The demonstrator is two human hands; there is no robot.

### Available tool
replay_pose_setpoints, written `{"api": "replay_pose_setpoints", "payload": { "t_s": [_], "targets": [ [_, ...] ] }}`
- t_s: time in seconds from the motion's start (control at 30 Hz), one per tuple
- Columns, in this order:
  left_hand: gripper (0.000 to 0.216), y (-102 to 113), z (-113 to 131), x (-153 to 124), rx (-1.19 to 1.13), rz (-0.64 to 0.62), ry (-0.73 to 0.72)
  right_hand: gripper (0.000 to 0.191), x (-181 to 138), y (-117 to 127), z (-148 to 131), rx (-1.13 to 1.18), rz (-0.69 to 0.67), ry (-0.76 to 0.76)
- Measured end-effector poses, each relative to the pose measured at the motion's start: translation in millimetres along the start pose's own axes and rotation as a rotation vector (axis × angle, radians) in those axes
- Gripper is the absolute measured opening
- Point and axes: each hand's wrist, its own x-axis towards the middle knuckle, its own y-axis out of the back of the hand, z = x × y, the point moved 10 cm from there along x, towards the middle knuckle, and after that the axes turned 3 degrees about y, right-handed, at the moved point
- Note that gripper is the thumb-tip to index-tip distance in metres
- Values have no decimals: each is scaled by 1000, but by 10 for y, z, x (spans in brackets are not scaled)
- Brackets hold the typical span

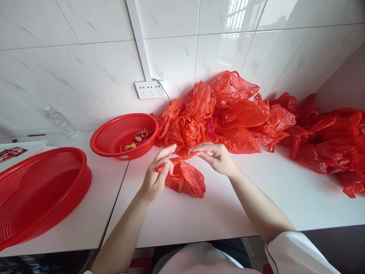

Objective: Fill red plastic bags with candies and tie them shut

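A thin red plastic bag (188, 180) hangs between my two hands, its lower part at the white tabletop. My left hand (158, 173) pinches one side of the bag's top between thumb and fingers. On the other side, my right hand (215, 156) has thumb and fingertips closed on the bag's other top edge. The bag looks crumpled, and whatever may be inside it cannot be made out. Just behind my hands lies a heap of similar red plastic bags (239, 114) against the tiled wall.
A red perforated basket (99, 146) with several small wrapped packets stands behind my left hand. A larger red basket (82, 186) is at the left. A clear plastic bottle (61, 121) lies by the wall. More red bags (327, 140) are piled right. A socket panel (149, 90) is on the wall.
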Motion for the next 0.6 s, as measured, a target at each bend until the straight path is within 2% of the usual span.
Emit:
{"api": "replay_pose_setpoints", "payload": {
  "t_s": [0.1,0.17,0.27,0.37,0.43,0.5,0.57,0.6],
  "targets": [
    [42,79,-191,-139,-75,15,150,20,-103,199,-68,-121,-15,60],
    [42,164,-383,-269,-132,47,225,20,-211,347,1,-184,-18,57],
    [40,312,-724,-477,-225,141,314,20,-445,571,247,-292,16,-43],
    [39,323,-971,-606,-312,179,380,19,-689,738,443,-315,107,-140],
    [41,247,-1016,-597,-348,141,398,20,-792,815,475,-283,206,-172],
    [40,145,-1018,-528,-341,61,428,23,-813,840,382,-316,297,-148],
    [31,54,-1043,-434,-300,-36,483,27,-758,749,171,-487,331,-62],
    [29,29,-1067,-380,-280,-73,507,31,-712,630,58,-596,308,-7]
  ]
}}
